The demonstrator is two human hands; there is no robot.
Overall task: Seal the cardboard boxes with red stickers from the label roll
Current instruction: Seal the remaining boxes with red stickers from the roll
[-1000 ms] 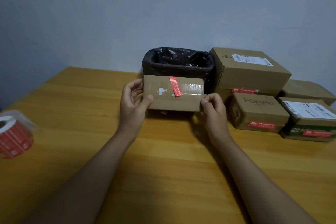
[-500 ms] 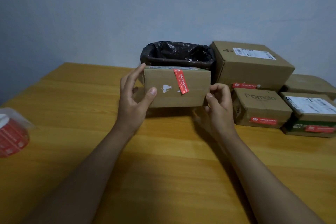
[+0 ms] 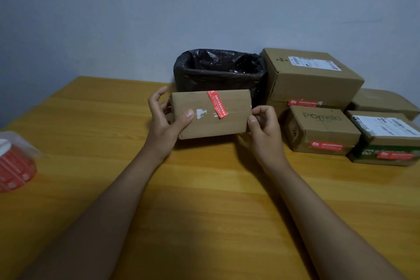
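A small cardboard box [image 3: 211,114] is being held up just above the counter [image 3: 204,188], near the middle of its far edge, its broad face turned toward the camera. A red sticker [image 3: 217,104] is running slantwise from the box's top edge down across the centre seam, beside a torn white patch of old label.

The left hand [image 3: 164,125] is grasping the box's left end: its grip is closed on the box, thumb pressing on the front face by the white patch, fingers curling behind the end. The right hand [image 3: 264,134] is pinching the right end, thumb on the front edge and curled fingers behind, so its grip is also clenched on the box.

Directly behind the box, a bin lined with a black bag [image 3: 219,70] is standing at the counter's far edge. Toward the far right corner, other cardboard boxes are sitting close together: a large box [image 3: 311,79] resting on another, a Pomelo box [image 3: 321,130] in front of it, and a green-sided box [image 3: 386,143] beside that, each bearing a red sticker. At the counter's left edge, the label roll [image 3: 14,167] is lying well apart from the hands.
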